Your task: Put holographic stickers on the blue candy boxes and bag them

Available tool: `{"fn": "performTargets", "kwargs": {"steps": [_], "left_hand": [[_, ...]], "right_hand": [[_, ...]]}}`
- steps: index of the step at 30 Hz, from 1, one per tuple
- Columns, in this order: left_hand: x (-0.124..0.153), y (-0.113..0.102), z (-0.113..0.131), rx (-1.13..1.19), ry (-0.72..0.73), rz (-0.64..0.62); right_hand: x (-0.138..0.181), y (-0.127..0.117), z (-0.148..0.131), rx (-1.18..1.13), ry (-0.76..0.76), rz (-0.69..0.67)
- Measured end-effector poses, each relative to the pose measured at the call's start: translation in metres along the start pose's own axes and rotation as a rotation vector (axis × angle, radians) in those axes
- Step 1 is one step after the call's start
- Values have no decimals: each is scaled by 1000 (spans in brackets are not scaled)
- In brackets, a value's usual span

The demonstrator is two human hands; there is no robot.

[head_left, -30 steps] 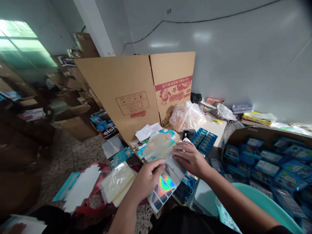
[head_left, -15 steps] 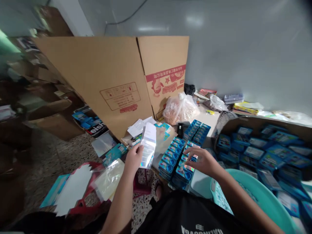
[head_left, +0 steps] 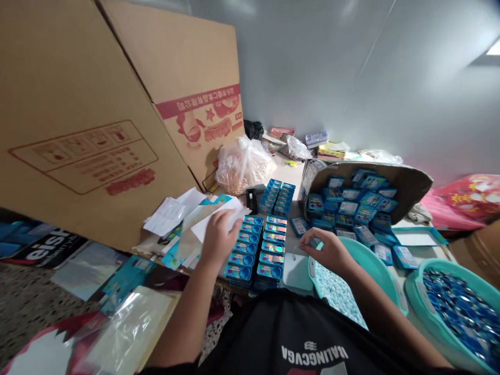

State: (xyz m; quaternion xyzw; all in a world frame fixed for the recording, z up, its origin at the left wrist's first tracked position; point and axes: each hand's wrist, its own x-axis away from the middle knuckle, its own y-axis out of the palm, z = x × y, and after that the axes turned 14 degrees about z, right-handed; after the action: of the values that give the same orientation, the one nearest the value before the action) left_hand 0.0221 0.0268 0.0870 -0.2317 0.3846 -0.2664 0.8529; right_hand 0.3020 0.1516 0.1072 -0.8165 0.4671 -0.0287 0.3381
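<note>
1. Moved since the earlier frame: view, swung rightward; left hand (head_left: 221,237), with white sheet (head_left: 203,223) (seemingly the same one), now at 10 o'clock of the blue packs (head_left: 246,237); right hand (head_left: 328,251), off the packs, now at their 3 o'clock.
2. White sheet, one: on the paper pile (head_left: 187,237), at 12 o'clock of the left hand.
3. Left grip: fingers curled over the sheet's near side; whether pinching or merely resting, cannot tell.
4. Right grip: fingers loosely bent, thumb well apart, nothing held; above the far rim of the teal basin (head_left: 375,265).
5. Iridescent stickers (head_left: 274,246): on the right-hand column of packs.
6. Handling, as judged: sheet best kept flat and held by its edge (a crease would be a nuisance), released without dragging; right fingertips best kept off the stickers.
7. Hidden: sheet's underside and near edge; part of the teal basin, beneath the right forearm.
8. Cut off: second basin (head_left: 416,307), at 4 o'clock; cardboard carton (head_left: 183,52), at 10 o'clock.
9. Illegible: small print on the packs.
</note>
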Motion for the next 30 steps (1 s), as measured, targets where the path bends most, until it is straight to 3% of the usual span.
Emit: {"fn": "performTargets", "kwargs": {"steps": [2,4,8,14,16,20,23,26,30], "left_hand": [[12,7,37,273,-21,-191],[25,15,68,396,-17,-310],[41,24,94,503,-15,-377],[45,10,95,491,-66,-305],[51,10,100,494,-171,-234],[68,21,109,625,-613,-92],[83,33,112,849,-915,-3],[98,44,117,992,-1043,157],[116,50,131,1109,-1146,295]], "right_hand": [[0,8,-6,-2,-11,2],[-2,16,-10,4,-55,-3],[-9,21,-16,-36,-214,-23],[-10,23,-23,-172,-344,-78],[-5,26,-23,-221,-338,-20],[9,32,-18,-439,-148,124],[23,36,-12,-613,53,-14],[38,44,-9,-758,240,-164],[53,58,-8,-784,356,-143]]}}
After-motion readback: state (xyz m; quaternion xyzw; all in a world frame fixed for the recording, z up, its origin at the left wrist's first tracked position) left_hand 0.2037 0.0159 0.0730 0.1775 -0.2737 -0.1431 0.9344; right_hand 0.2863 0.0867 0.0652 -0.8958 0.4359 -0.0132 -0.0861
